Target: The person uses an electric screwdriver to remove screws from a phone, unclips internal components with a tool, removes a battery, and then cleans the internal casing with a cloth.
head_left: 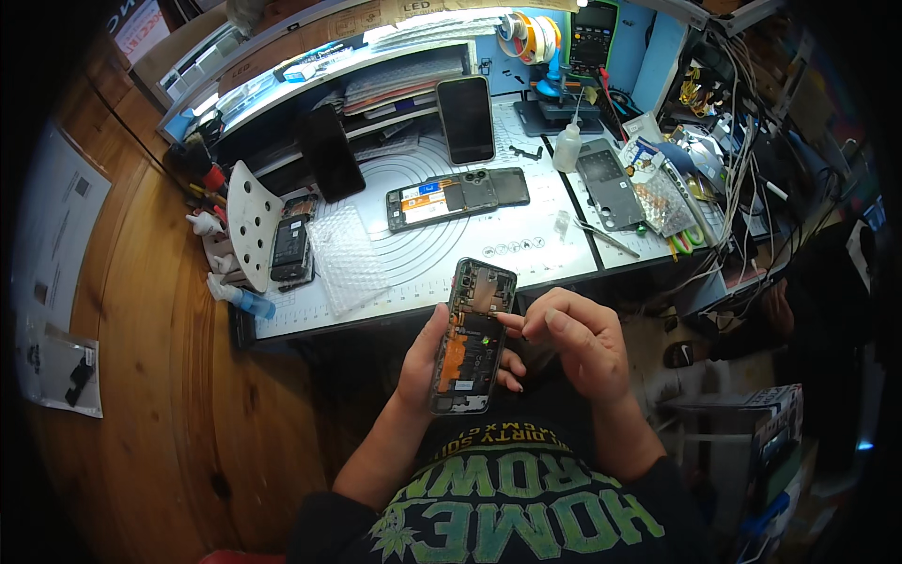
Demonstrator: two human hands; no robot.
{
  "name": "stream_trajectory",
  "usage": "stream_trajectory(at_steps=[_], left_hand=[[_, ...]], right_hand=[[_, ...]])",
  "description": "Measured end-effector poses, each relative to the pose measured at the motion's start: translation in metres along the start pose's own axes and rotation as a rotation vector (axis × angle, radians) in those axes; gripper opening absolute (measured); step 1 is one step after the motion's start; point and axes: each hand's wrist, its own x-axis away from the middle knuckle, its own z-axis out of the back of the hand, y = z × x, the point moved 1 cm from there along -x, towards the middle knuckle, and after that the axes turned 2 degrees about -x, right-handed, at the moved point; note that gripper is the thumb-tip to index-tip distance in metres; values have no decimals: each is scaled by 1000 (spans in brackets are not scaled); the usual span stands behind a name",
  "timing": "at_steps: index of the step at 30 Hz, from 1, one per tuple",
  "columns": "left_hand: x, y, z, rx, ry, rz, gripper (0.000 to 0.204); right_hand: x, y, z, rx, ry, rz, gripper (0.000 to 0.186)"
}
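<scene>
"Orange and black inside, that opened phone [480, 353]. How's it held?"

"Left hand [421, 365] grips it, thumb along one long edge, fingers at the other, near the tabletop [543, 267]'s front edge. Right hand [587, 346] curls beside it; can't tell if it pinches anything."

"Around them?"

"Crinkled bubble wrap [348, 258] on the white tabletop; wooden planks [141, 310] leftward."

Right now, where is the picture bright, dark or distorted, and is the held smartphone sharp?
Head view: the white work mat brightly lit, deep shadow below; cardboard strip at top bowed; rim faded to black; held opened smartphone fairly sharp.
</scene>
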Motion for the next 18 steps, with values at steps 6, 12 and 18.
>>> stream_trajectory(at_steps=[6, 12, 18], left_hand=[[1, -1, 0, -78, 45, 3, 77], [1, 0, -2, -140, 67, 9, 71], [2, -2, 9, -253, 120, 64, 77]], right_hand=[[-1, -1, 2, -75, -11, -42, 25], [-9, -2, 7, 3, 39, -83, 26], [-13, 3, 12, -6, 32, -143, 24]])
